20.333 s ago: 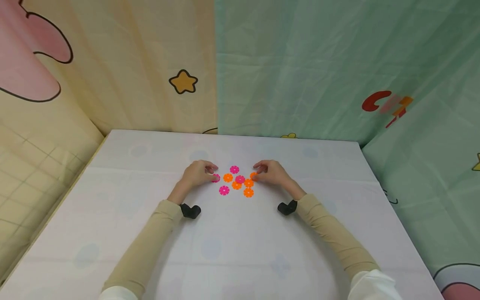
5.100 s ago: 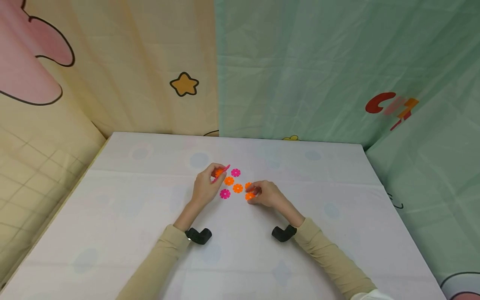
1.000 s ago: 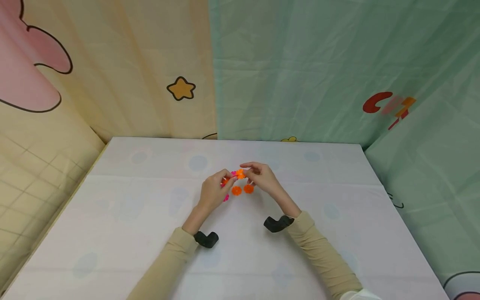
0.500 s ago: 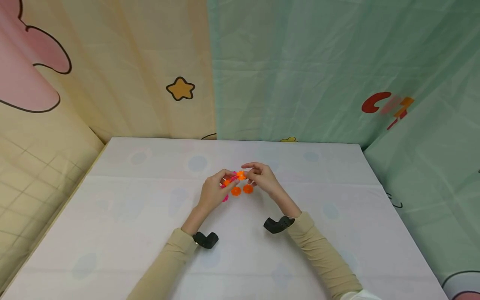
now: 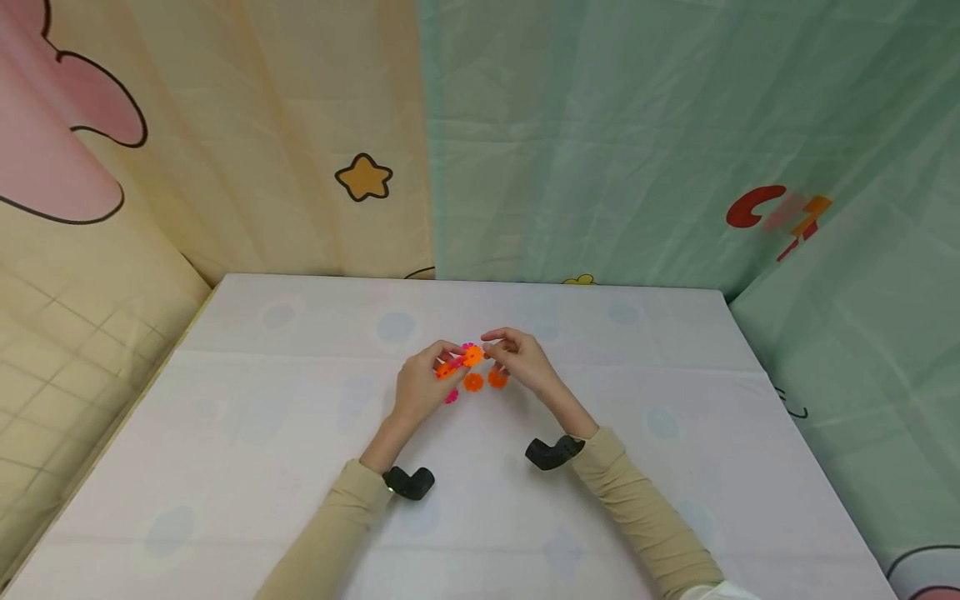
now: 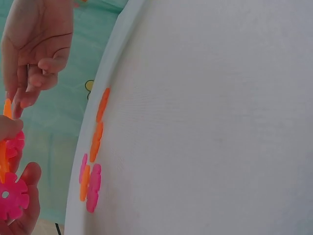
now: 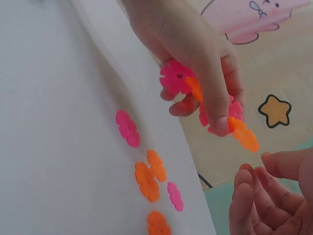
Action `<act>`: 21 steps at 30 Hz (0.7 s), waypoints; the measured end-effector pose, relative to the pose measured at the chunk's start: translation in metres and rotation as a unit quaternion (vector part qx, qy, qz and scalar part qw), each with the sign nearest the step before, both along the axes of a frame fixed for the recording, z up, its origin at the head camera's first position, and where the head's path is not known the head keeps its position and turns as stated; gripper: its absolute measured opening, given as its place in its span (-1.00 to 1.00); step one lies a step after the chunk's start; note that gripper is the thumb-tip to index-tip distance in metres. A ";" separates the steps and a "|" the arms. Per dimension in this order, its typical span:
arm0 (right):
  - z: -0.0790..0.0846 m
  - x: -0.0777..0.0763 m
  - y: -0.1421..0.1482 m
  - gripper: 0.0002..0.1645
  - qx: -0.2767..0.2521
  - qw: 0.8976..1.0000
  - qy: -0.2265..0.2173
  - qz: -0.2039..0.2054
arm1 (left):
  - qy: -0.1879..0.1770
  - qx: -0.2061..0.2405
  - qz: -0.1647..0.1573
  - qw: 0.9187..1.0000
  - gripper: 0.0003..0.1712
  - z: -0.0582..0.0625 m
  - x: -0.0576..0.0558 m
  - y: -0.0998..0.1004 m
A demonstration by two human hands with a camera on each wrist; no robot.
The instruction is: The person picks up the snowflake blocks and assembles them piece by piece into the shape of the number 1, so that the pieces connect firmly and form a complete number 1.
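We pinch linked discs, two pink and two orange, in our left hand; our empty right hand hangs loosely curled to their right. The white counter beneath bears two pink discs, three orange discs; curtains hang beyond.

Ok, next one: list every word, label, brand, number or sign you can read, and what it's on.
No word, brand or number reads for certain.
Red shape on the green cloth: curls like a "C", but may be only a drawing.
Orange discs and pink discs: no lettering seen.
Black wrist devices: any marking too small to read.
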State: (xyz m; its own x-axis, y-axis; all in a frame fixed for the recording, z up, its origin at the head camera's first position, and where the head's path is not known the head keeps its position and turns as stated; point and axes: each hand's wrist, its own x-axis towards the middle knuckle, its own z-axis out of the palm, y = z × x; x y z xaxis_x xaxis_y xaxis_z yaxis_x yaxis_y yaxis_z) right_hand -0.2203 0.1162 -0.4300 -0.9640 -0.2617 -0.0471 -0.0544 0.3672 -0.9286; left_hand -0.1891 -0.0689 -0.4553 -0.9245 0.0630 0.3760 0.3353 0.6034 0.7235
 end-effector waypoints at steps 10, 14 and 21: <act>-0.015 -0.004 0.013 -0.60 0.131 0.991 0.008 -0.005 | -0.013 0.016 0.019 1.000 -0.74 -0.002 0.001 -0.010; -0.020 -0.005 0.018 -0.58 0.165 0.986 0.006 0.004 | -0.019 0.017 0.023 0.999 -0.73 -0.003 0.001 -0.013; -0.025 -0.006 0.018 -0.57 0.192 0.981 0.008 0.012 | -0.015 0.021 0.031 0.999 -0.73 -0.004 0.000 -0.018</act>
